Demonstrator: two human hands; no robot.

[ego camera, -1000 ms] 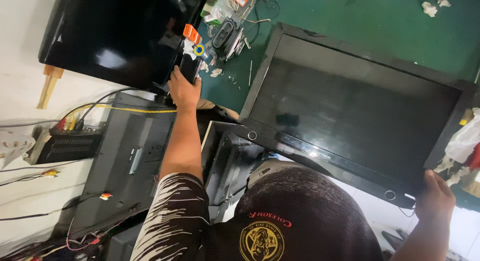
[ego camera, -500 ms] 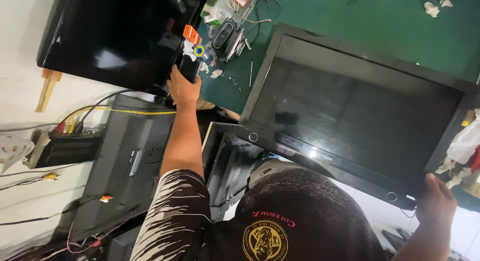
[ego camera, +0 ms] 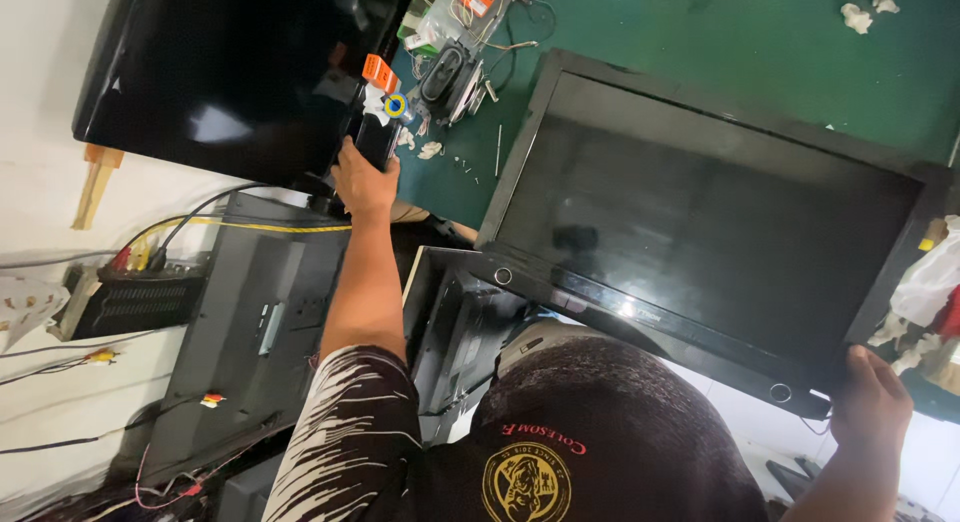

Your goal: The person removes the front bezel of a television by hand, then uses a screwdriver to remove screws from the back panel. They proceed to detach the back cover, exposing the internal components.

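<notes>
Large flat-panel screen [ego camera: 700,232]: black rectangular frame, dark glass, lying tilted over the green worktop [ego camera: 760,42]; right hand [ego camera: 872,394] at its lower corner.
Second flat screen [ego camera: 240,72]: black, glossy, upper left, by the white wall.
Orange label [ego camera: 379,72]: small rectangle at that screen's edge.
Round sticker [ego camera: 396,106]: blue and yellow, just beside it.
Clear plastic package [ego camera: 470,7]: orange insert, on the worktop.

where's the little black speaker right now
In the head view, the black speaker lies at the top centre on the green table, between the two dark screens, just right of the raised hand.
</notes>
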